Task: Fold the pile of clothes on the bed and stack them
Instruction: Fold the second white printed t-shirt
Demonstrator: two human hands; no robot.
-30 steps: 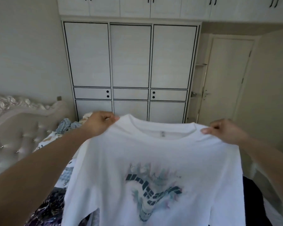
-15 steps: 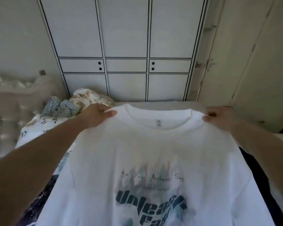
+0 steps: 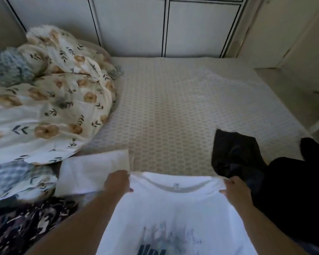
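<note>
Gripping the white T-shirt (image 3: pixel 175 212), print cut off below, both hands.

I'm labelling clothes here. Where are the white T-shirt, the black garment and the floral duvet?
white T-shirt (image 3: pixel 173 208): head view, chest below the collar.
black garment (image 3: pixel 234 153): head view, upper flap.
floral duvet (image 3: pixel 63 100): head view, middle of the bunched fabric.

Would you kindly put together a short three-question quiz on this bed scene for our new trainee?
1. True or false: both hands hold the white T-shirt at its shoulders.
2. Which garment lies beside the right hand? A) black garment B) red towel C) blue jeans
3. Fill in: the floral duvet is bunched on the ______ side of the mattress.

Key: 1 true; the left hand and right hand each pinch a shoulder. 2 A, the black garment. 3 left.
</note>
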